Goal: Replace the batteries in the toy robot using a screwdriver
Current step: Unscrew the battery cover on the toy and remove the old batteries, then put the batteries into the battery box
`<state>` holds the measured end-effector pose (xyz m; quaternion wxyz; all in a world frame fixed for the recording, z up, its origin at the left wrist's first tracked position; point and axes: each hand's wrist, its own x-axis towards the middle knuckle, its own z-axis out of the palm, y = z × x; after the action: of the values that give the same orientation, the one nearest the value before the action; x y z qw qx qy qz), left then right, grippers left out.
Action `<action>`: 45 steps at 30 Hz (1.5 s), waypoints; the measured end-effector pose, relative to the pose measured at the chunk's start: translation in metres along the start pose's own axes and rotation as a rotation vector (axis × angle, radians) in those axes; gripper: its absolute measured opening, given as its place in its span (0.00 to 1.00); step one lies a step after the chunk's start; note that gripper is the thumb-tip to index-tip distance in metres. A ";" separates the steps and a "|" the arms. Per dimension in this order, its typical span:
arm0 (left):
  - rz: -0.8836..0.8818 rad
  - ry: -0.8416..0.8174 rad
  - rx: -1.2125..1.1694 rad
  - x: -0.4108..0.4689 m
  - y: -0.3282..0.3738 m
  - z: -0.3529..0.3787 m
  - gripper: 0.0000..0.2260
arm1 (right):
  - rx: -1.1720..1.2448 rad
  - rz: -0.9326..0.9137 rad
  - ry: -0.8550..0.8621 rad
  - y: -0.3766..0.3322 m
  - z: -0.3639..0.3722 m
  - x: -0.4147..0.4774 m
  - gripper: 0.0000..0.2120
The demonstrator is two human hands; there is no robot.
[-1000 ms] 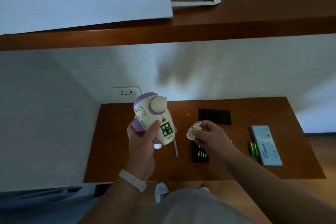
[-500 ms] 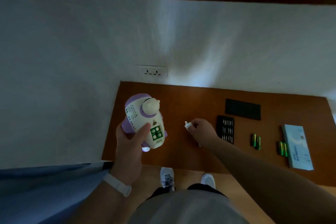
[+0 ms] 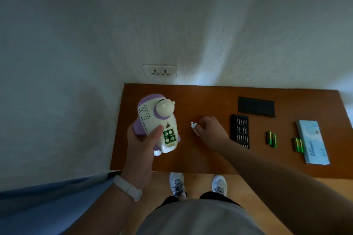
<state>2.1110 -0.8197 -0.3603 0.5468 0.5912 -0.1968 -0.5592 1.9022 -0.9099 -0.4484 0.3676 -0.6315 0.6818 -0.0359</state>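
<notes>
Holding, centre-left of the frame: toy robot (image 3: 156, 122), white and purple, gripped by our left hand (image 3: 141, 145) above the brown surface (image 3: 210, 162); a green panel with four round marks faces us. Centre: our right hand (image 3: 210, 131), low at the surface, fingers curled round a small white piece (image 3: 194, 126). To its right we list: black bit tray (image 3: 240, 131), black lid (image 3: 256, 107) above it, green batteries (image 3: 271, 138) in two pairs, pale blue box (image 3: 313, 142) far right.

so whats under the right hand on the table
A small white piece pokes out from under the right hand, over the brown table. The rest of it is covered.
</notes>
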 end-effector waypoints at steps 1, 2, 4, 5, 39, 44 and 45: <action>-0.003 -0.016 -0.002 0.000 0.002 0.003 0.35 | 0.047 -0.001 0.015 0.001 -0.005 -0.007 0.12; -0.007 -0.040 0.003 -0.001 0.003 0.008 0.35 | 0.105 -0.003 0.025 0.001 -0.011 -0.014 0.10; -0.010 -0.085 0.017 0.000 0.008 0.019 0.33 | 0.281 0.022 0.018 0.000 -0.027 -0.033 0.04; -0.008 -0.108 0.020 0.000 0.010 0.026 0.34 | 0.390 0.050 0.011 -0.002 -0.037 -0.044 0.06; 0.932 -0.317 1.308 -0.073 0.005 0.253 0.40 | 1.962 0.226 -0.190 0.071 -0.191 -0.131 0.22; 1.091 -0.219 1.493 -0.079 -0.001 0.267 0.39 | 2.056 0.297 -0.240 0.080 -0.191 -0.121 0.20; 1.114 -0.210 1.519 -0.079 -0.002 0.268 0.39 | 2.079 0.299 -0.260 0.082 -0.189 -0.119 0.20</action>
<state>1.8521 -0.8669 -0.2666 0.1835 0.5567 -0.8101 0.0097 1.7221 -0.8662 -0.2985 0.7982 0.0850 0.3419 -0.4885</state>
